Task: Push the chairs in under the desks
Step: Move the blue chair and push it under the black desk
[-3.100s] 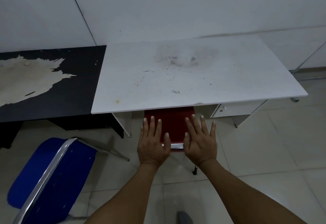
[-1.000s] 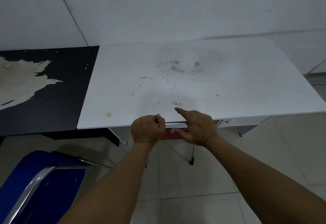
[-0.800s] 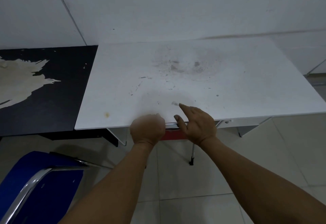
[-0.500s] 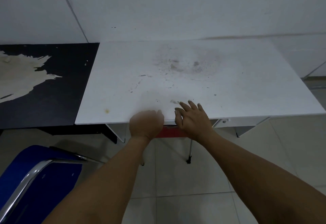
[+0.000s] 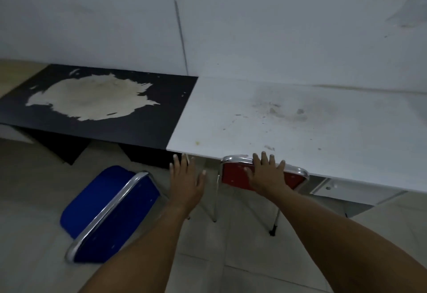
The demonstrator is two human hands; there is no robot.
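A red chair [image 5: 233,175] with a chrome frame stands tucked under the white desk [image 5: 288,119], only its backrest showing at the desk's front edge. My right hand [image 5: 265,175] lies flat on that backrest, fingers spread. My left hand [image 5: 187,179] hovers open in the air between the two chairs, touching nothing. A blue chair [image 5: 111,212] with a chrome frame stands out on the floor at the lower left, in front of the black desk [image 5: 138,112], turned at an angle.
The black desk has a large pale worn patch [image 5: 90,98] on top. Both desks stand against a white wall [image 5: 254,20]. A white drawer unit [image 5: 328,186] hangs under the white desk at the right. Pale floor tiles [image 5: 231,258] lie below me.
The view has swung left, bringing the black desk and blue chair into view. My left hand let go of the red chair's backrest and opened; my right hand spread flat on it.
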